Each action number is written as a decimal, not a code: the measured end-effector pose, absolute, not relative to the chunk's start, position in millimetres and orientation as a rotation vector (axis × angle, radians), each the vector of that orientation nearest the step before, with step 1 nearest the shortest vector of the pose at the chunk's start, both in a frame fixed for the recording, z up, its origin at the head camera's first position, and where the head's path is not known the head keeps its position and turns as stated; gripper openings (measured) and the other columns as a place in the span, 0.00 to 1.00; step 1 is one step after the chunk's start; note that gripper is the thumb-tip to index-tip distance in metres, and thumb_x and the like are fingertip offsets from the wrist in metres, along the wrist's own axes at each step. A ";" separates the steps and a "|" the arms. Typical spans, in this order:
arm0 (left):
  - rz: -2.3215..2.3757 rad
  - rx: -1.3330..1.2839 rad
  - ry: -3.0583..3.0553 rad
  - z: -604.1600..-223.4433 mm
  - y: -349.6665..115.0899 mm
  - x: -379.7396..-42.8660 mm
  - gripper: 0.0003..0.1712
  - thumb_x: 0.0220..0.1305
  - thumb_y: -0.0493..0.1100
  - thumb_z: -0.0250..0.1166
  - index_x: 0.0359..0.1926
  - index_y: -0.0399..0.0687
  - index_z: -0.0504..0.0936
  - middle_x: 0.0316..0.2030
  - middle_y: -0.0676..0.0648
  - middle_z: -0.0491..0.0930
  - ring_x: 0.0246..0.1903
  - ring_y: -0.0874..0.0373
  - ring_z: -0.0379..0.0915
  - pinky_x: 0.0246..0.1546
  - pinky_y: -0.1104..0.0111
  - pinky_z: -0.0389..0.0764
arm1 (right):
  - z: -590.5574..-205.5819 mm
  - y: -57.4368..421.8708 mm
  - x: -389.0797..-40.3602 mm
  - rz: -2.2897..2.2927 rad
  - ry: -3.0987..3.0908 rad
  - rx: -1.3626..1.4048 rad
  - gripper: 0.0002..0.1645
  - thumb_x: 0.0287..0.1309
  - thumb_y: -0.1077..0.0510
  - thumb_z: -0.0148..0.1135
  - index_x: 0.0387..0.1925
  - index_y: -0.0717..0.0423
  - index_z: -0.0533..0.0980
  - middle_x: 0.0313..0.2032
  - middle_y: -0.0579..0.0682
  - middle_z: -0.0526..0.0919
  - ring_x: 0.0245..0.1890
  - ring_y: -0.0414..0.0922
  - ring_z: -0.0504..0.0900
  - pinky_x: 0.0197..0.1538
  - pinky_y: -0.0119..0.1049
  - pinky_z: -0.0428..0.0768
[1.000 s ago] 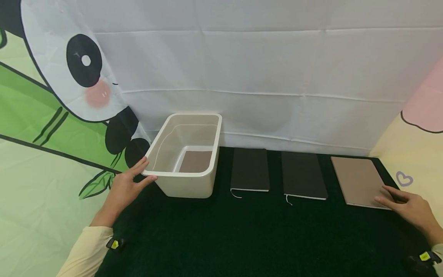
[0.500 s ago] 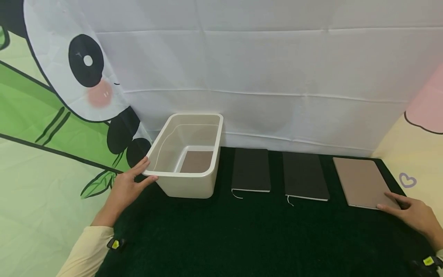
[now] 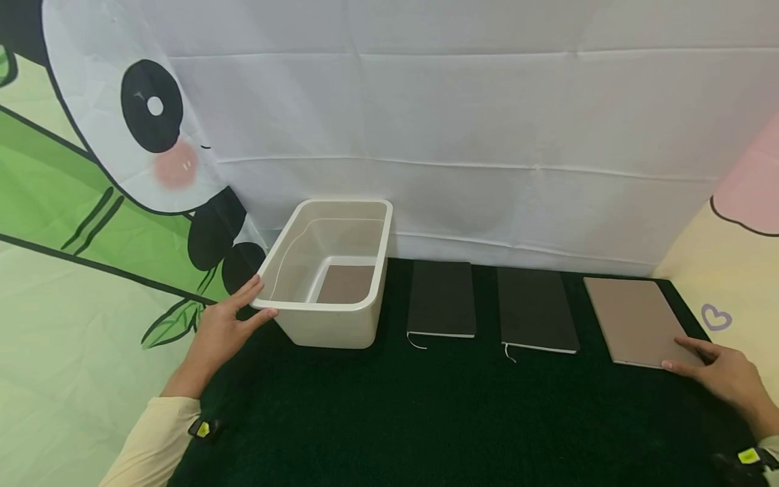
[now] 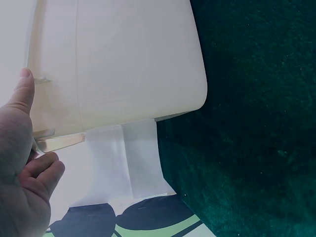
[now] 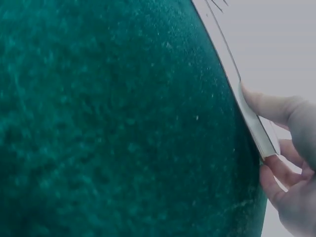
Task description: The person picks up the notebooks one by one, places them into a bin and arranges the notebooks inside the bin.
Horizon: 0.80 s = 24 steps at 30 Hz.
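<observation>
My left hand (image 3: 222, 331) holds the near left corner of a cream plastic bin (image 3: 331, 328), thumb on the near side and fingers round the rim's corner. Inside, a flat brown rectangle (image 3: 345, 284) covers part of the floor; it matches the brown notebook's colour. At the right, my right hand (image 3: 724, 372) pinches the near right corner of a brown notebook (image 3: 639, 318), thumb at the near edge. In the right wrist view the thumb lies on the cover of the notebook (image 5: 232, 74), with fingertips at and below its corner.
Two black notebooks, one nearer the bin (image 3: 441, 297) and another (image 3: 535, 308), lie between bin and brown notebook, each with a white ribbon. A dark green cloth (image 3: 389, 419) covers the table. A printed fabric backdrop (image 3: 462, 122) hangs close behind.
The head view has shifted slightly. Against a second ago, the brown notebook's near edge sits a touch closer to me, the right hand keeping to its corner. The left hand and bin hold still.
</observation>
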<state>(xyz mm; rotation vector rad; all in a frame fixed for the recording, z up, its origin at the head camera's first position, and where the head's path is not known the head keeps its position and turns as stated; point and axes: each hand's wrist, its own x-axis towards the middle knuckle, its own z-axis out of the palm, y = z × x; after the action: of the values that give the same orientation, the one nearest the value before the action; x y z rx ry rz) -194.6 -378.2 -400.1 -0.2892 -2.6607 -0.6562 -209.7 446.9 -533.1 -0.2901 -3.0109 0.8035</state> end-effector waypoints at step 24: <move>-0.653 -0.297 -2.646 -402.0 -379.0 -195.9 0.41 0.64 0.53 0.73 0.72 0.44 0.71 0.73 0.42 0.67 0.64 0.31 0.71 0.54 0.34 0.75 | -514.5 462.0 -230.0 1.253 -3.116 -0.131 0.54 0.66 0.41 0.67 0.69 0.80 0.56 0.66 0.89 0.49 0.60 0.84 0.64 0.56 0.78 0.68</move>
<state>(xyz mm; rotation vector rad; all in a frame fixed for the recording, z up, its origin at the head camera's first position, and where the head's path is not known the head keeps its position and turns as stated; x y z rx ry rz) -195.9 -379.0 -402.0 -0.2970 -2.6463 -0.6531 -230.0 462.0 -514.5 -0.1308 -3.1157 1.2533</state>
